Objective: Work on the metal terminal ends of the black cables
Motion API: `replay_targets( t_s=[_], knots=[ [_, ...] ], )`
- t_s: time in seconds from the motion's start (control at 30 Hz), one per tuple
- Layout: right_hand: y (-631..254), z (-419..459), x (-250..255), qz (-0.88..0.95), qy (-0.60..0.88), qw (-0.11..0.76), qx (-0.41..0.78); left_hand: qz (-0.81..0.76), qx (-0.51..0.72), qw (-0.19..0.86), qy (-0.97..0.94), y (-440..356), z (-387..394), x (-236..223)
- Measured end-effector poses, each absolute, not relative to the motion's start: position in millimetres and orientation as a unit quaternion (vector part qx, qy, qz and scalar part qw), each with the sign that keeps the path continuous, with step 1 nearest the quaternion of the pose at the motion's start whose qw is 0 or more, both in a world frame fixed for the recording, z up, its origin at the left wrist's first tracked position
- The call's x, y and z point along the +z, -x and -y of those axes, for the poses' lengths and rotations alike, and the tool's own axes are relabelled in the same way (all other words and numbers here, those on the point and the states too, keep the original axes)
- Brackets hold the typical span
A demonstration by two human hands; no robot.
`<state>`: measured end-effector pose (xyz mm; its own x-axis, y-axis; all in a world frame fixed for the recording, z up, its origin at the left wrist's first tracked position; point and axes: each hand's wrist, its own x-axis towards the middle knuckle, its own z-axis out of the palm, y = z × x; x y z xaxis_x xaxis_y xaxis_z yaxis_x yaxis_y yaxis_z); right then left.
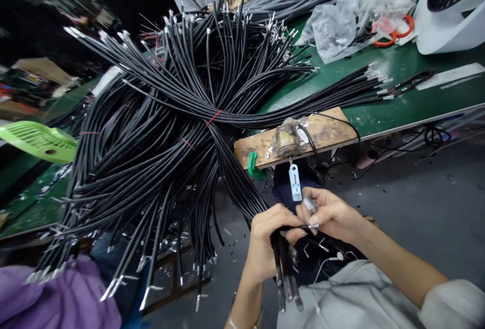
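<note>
My left hand (267, 235) is closed around a bunch of black cables (282, 268), whose ends hang below the palm. One cable from it points right, its bare silvery end (313, 226) sticking out between my hands. My right hand (333, 214) pinches at that tip with thumb and fingers, slightly blurred. A small grey, shiny piece (309, 204) sits at the right fingertips; whether it is worn or held is unclear. Just above the hands, a light blue tag-like piece (294, 182) hangs from a tape-wrapped lump (287, 139) on a wooden board (329, 129).
A large pile of black cables (182, 116) with stripped ends covers the green table (341, 61). A green clamp (255, 166) grips the board. Orange-handled scissors (394, 33), plastic bags (333, 26) and a white fan (450, 20) stand right. Other people sit behind and at left.
</note>
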<state>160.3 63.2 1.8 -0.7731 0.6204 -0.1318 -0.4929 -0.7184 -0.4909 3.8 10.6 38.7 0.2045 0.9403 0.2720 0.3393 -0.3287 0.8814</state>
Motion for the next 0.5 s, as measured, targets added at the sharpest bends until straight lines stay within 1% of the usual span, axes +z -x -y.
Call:
replay_targets(
  t_s=[0.07, 0.2, 0.27, 0.37, 0.5],
  knots=[
    [-159.3, -72.2, 2.7, 0.228, 0.182, 0.303, 0.907, -0.483, 0.436, 0.330, -0.683, -5.1, -9.6, 37.4],
    [-162.5, -95.0, 8.2, 0.289, 0.279, 0.403, 0.823, -0.504, 0.455, 0.297, -0.671, -5.3, -6.3, 36.0],
    [-159.8, -102.4, 11.9, 0.345, 0.306, 0.402, 0.791, -0.502, 0.482, 0.284, -0.659, -5.9, -4.8, 34.9],
    [-148.4, -104.3, 16.3, 0.397, 0.299, 0.374, 0.783, -0.511, 0.534, 0.254, -0.624, -9.7, -4.7, 32.3],
    [-134.5, -99.6, 16.7, 0.318, 0.269, 0.391, 0.821, -0.538, 0.567, 0.221, -0.583, -18.2, -9.5, 31.0]
  ],
)
